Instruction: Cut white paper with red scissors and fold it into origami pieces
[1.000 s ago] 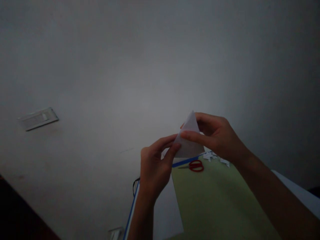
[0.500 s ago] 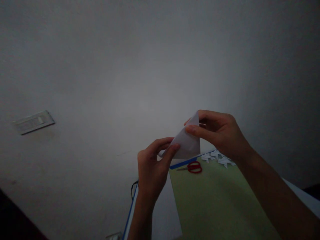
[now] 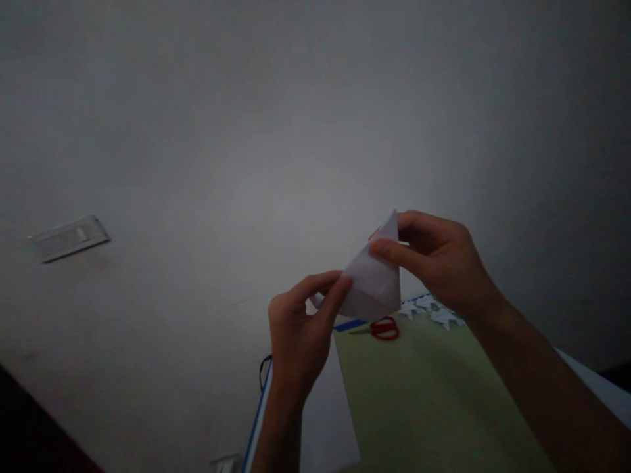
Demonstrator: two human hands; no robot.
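Note:
A folded piece of white paper [image 3: 371, 286], roughly triangular, is held up in the air above the far edge of the table. My left hand [image 3: 305, 325] pinches its lower left part, thumb in front and fingers behind. On the upper right slanting edge, my right hand [image 3: 436, 259] grips it between thumb and fingers, with the pointed tip rising above them. Under the paper, red-handled scissors [image 3: 383, 328] lie on the green mat. The fingertips behind the paper are mostly hidden.
Several small folded white paper pieces [image 3: 445, 318] lie at the mat's far edge. The green mat [image 3: 419, 394] covers much of the table, with a white sheet [image 3: 325, 420] along its left. A pale wall [image 3: 197, 164] with a switch plate [image 3: 71, 239] stands behind.
The paper has tilted and shifted slightly right, its tip now showing more above my right hand. My right hand has moved a little to the right; both hands keep their hold.

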